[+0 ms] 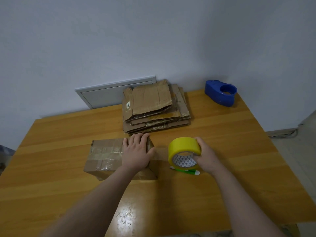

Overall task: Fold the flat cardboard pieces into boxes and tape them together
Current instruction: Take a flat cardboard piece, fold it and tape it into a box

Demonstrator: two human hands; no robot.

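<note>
A glossy wooden counter (222, 168) stands against a pale wall (153, 40), with a white panel (102, 96) behind it. At the back lie a stack of flat cardboard pieces (153, 103) and a blue tape dispenser (221, 94). The left hand (136, 151) presses straight fingers on the taped cardboard box (104, 156) at centre. The right hand (206, 156) curls its fingers round the yellow tape roll (183, 147), which half hides a green-and-white object (186, 171) I cannot identify.

My left hand (136, 152) presses flat on the folded box (104, 156); my right hand (206, 156) grips the yellow tape roll (183, 147).
</note>
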